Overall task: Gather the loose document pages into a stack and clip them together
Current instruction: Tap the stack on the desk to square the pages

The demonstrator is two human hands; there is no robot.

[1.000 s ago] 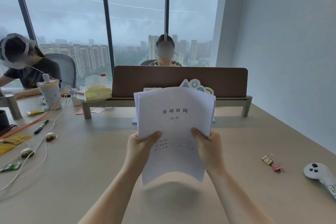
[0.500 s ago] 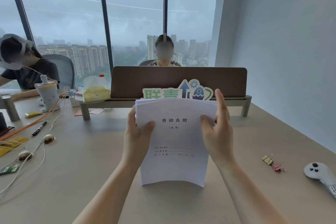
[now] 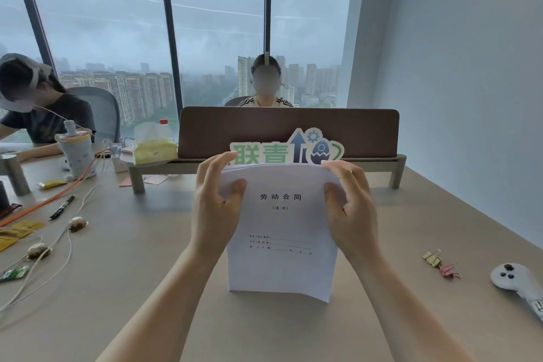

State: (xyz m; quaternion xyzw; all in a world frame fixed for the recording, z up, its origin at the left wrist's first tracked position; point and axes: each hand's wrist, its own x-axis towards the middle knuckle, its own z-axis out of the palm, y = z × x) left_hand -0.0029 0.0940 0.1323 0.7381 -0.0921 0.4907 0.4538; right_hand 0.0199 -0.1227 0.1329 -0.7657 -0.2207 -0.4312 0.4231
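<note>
A stack of white document pages (image 3: 282,226), its printed title page towards me, stands upright with its bottom edge on the beige table (image 3: 141,279). My left hand (image 3: 216,206) holds the stack's upper left side, thumb on the front and fingers curled over the top corner. On the upper right side my right hand (image 3: 351,209) grips it the same way. Two binder clips, a yellow one (image 3: 432,258) and a pink one (image 3: 449,270), lie on the table to the right, apart from both hands.
A white controller (image 3: 517,281) lies at the right edge. Behind the stack stand a brown divider (image 3: 288,129) and a green sign (image 3: 264,153). Cables (image 3: 61,247), a pen (image 3: 62,206), a tissue pack (image 3: 154,147) and a bottle (image 3: 75,153) crowd the left. Two people sit beyond.
The stack came down from mid-air until its bottom edge met the table. Both hands slid up from its lower sides to its top corners.
</note>
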